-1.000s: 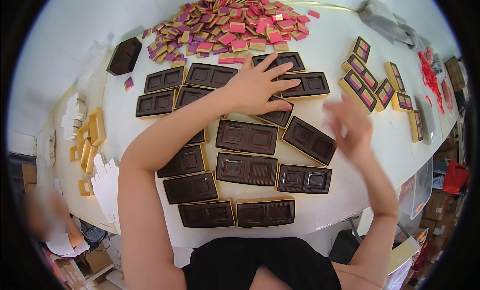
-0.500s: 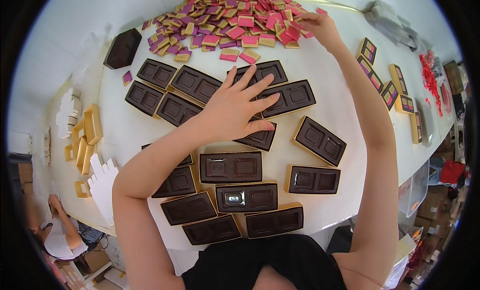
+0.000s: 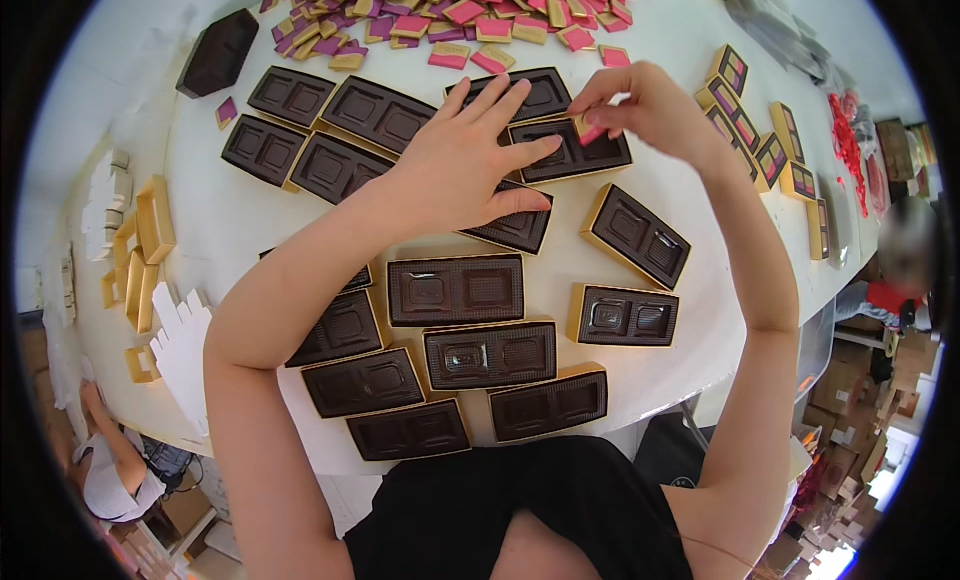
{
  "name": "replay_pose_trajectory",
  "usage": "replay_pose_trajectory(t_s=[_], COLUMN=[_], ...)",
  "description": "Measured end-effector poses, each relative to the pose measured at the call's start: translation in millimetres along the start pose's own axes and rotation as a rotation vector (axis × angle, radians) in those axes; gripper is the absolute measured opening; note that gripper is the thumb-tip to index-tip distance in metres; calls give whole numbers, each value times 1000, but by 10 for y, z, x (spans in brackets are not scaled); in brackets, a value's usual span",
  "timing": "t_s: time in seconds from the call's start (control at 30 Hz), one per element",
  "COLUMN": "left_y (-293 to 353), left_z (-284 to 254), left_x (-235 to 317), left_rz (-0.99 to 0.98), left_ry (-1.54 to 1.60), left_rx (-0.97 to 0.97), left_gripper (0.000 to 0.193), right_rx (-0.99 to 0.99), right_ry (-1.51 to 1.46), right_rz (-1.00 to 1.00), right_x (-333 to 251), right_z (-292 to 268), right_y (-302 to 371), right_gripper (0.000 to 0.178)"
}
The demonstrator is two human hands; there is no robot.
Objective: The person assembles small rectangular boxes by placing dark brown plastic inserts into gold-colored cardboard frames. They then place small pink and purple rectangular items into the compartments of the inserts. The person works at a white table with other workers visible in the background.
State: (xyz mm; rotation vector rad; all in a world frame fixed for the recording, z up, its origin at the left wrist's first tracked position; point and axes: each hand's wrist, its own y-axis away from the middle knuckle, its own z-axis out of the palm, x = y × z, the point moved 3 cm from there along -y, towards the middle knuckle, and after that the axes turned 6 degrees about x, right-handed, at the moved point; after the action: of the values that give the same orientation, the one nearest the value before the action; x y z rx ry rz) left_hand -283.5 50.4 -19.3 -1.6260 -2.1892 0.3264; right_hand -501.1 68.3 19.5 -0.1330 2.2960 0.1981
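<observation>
My right hand [image 3: 645,105] pinches a small pink-and-gold wrapped piece [image 3: 588,130], perhaps a chocolate, at the right-hand compartment of a gold-edged box with a dark moulded tray [image 3: 608,160]. Fingers spread, my left hand [image 3: 445,175] lies over the same cluster of boxes. Its fingertips rest on or just above the trays; contact is hard to make out. Under its thumb is another tray box [image 3: 522,230], partly hidden by the hand. At the far side spreads a pile of wrapped pieces [image 3: 465,12] in pink, purple and gold.
More two-compartment tray boxes [image 3: 455,290] lie near my body. A dark stack of trays [image 3: 218,52] stands far left, with gold box frames [image 3: 155,220] and white card pieces [image 3: 185,350] below it. Filled boxes [image 3: 735,120] sit at right. Another person [image 3: 115,470] is at lower left.
My right hand has come from the pile toward me and left, bringing a pink-and-gold piece to the box. My left hand stays spread over the boxes. The view has tilted slightly.
</observation>
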Motion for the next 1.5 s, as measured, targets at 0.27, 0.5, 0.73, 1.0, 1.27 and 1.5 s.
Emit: replay_pose_trajectory(t_s=[0.27, 0.5, 0.73, 1.0, 1.27, 1.5], left_y=[-1, -31, 4, -8, -7, 14], left_z=[12, 12, 16, -4, 3, -33], left_x=[-4, 10, 3, 2, 26, 121], left_rz=[-18, -7, -12, -12, -11, -26], left_ry=[-20, -27, -9, -28, 11, -123], left_rx=[-12, -30, -7, -19, 10, 22], left_gripper=[59, 59, 58, 59, 57, 53], right_rx=[377, 470, 284, 162, 584, 384], right_ry=[243, 368, 507, 327, 607, -248], right_rz=[-284, -296, -303, 5, -365, -127], right_x=[-12, 9, 13, 216, 918, 503], right_z=[95, 172, 247, -182, -201, -143], right_y=[531, 494, 734, 321, -334, -413], right_gripper=[27, 24, 35, 44, 36, 23])
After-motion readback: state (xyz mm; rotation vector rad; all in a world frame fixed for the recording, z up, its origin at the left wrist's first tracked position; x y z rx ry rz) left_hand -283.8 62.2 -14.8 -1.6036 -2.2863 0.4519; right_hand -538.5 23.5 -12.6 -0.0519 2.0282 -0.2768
